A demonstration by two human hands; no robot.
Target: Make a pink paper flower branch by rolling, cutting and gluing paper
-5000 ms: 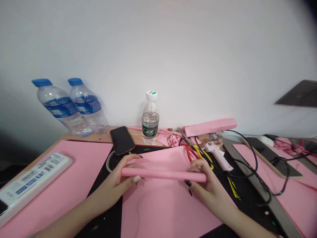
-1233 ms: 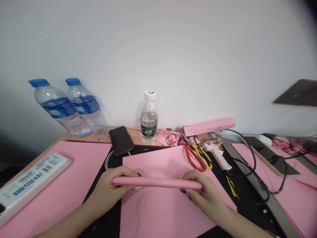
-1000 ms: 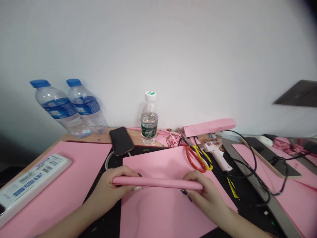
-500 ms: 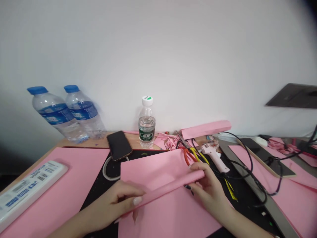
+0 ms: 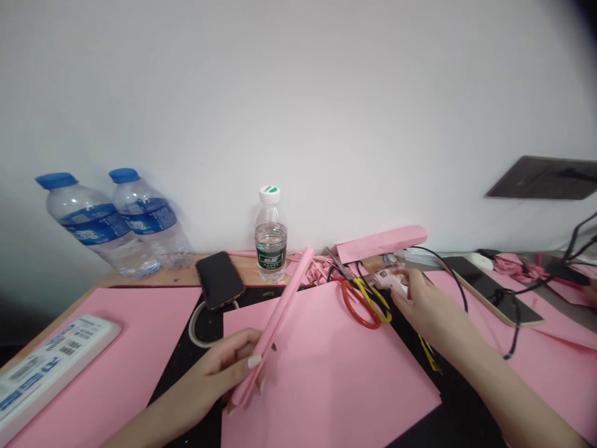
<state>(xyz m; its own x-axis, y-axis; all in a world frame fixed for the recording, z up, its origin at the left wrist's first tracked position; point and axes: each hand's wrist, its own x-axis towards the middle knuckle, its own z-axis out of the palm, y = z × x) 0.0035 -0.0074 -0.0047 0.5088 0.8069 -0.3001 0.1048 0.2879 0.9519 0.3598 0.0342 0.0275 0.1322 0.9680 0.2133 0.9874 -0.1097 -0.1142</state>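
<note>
A rolled pink paper tube (image 5: 285, 305) is pinched in my left hand (image 5: 233, 367) near its lower end; its upper end tilts up and away. Below it lies a large pink sheet (image 5: 336, 367). On the right, my right hand (image 5: 429, 311) has its fingers around the pale pink glue gun (image 5: 389, 281), whose handle it mostly covers. Scissors with red and yellow handles (image 5: 366, 305) rest at the back edge of the sheet, just left of my right hand.
Two blue-capped bottles (image 5: 93, 230) lean at the back left. A small bottle (image 5: 271, 242) stands by the wall, near a phone (image 5: 220, 280). A white box (image 5: 56, 367) lies left. Black cables (image 5: 454, 277) loop beside another phone (image 5: 494, 289) at right.
My right hand has let go of the pink tube and moved right onto the glue gun. In my left hand, the tube has swung to a steeper angle. The view has shifted slightly.
</note>
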